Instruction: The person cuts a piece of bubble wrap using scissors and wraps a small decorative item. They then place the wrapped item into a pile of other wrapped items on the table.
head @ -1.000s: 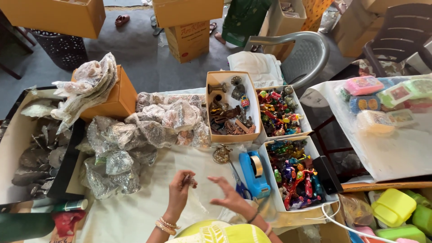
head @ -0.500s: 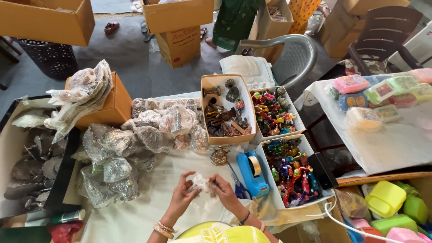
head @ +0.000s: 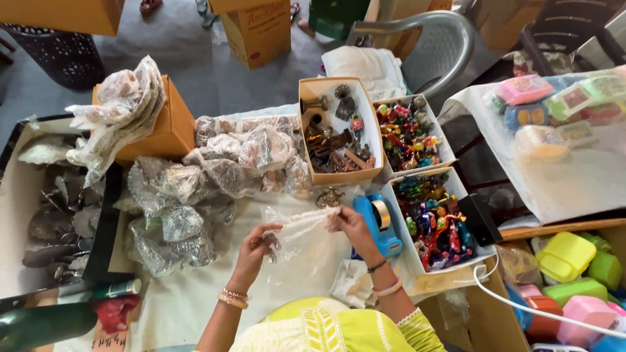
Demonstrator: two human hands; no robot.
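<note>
Left hand (head: pixel 255 242) and right hand (head: pixel 350 223) each pinch a top corner of the clear crinkled plastic bag (head: pixel 303 242), blue tape dispenser (head: pixel 377 224) just right.

Both hands raised, left (head: pixel 255 242) and right (head: pixel 352 225) grip pinched shut.

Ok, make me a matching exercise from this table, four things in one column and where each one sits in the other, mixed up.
Things:
1. clear crinkled plastic bag
2. blue plastic tape dispenser
3. open cardboard box of brown metal trinkets
4. grey plastic chair

Places:
A. behind the table
B. between the left hand and right hand
C. beside the right hand
D. by the wrapped bundles

Pairs: 1-B, 2-C, 3-D, 4-A
</note>
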